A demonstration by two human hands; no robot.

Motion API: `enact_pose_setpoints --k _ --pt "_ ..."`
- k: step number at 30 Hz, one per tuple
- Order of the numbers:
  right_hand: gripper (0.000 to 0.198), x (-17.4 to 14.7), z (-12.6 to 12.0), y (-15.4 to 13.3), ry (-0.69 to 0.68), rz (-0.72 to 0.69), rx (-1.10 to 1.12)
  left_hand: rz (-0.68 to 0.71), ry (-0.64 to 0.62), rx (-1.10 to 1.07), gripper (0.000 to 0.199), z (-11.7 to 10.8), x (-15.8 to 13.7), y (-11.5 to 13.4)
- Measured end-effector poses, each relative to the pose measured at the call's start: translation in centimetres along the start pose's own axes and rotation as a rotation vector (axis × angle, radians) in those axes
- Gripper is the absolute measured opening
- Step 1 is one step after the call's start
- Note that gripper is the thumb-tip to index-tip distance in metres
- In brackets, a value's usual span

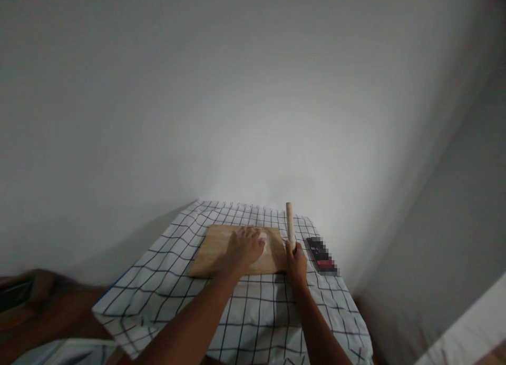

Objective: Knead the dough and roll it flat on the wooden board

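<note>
A wooden board (213, 249) lies flat on the table. Over its middle, my left hand (248, 244) is spread with fingers stretched out, palm down. A pale, whitish patch (263, 244), perhaps dough or flour, shows beside that hand; the hand covers part of it, so its kind is unclear. My right hand (296, 259) is wrapped round the lower end of a wooden rolling pin (290, 223), at the board's right edge. The pin points up and away from me, its far end free.
A white cloth with dark checks (158, 270) covers the table. Right of my right hand lies a dark, partly blurred flat object (321, 255), like a phone. A plain wall (253, 117) rises behind the table, and another wall (443, 238) stands at the right.
</note>
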State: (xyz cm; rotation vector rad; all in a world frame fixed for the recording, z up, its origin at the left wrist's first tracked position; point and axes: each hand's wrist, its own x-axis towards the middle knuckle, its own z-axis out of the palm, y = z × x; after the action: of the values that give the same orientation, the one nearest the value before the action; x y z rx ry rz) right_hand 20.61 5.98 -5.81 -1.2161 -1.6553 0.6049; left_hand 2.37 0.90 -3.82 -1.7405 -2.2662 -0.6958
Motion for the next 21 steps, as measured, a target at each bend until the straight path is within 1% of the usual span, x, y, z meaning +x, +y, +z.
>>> enact_pose_setpoints --k 2,4,8,10,13,16,19,21 --pt "0.046 -0.1 -0.1 -0.1 -0.009 0.006 0.000 0.019 0.014 0.002 0.052 0.0 -0.7 -0.2" --pt "0.045 -0.1 -0.2 -0.2 -0.016 0.014 0.002 0.037 -0.003 0.005 0.053 -0.1 -1.4 -0.6" --pt "0.045 -0.2 -0.3 -0.3 -0.019 0.035 0.011 0.091 -0.058 0.008 0.055 -0.1 -2.7 -2.0" --pt "0.046 -0.2 -0.3 -0.1 -0.013 0.024 0.010 0.116 -0.049 0.021 0.055 -0.3 -3.2 -2.9" --pt "0.048 -0.1 -0.1 0.3 -0.017 -0.002 -0.006 0.091 -0.017 0.071 0.055 -0.6 -3.5 -4.6" --pt "0.049 0.0 0.0 0.5 -0.031 -0.003 -0.021 0.066 -0.013 0.109 0.052 -1.6 -3.6 -6.5" --pt "0.050 -0.1 -0.2 0.4 -0.033 0.001 -0.037 0.009 -0.004 0.089 0.043 -2.9 -3.6 -8.1" --pt "0.052 -0.2 -0.3 0.3 -0.027 -0.010 -0.041 -0.031 0.022 0.043 0.038 -3.8 -3.5 -8.6"
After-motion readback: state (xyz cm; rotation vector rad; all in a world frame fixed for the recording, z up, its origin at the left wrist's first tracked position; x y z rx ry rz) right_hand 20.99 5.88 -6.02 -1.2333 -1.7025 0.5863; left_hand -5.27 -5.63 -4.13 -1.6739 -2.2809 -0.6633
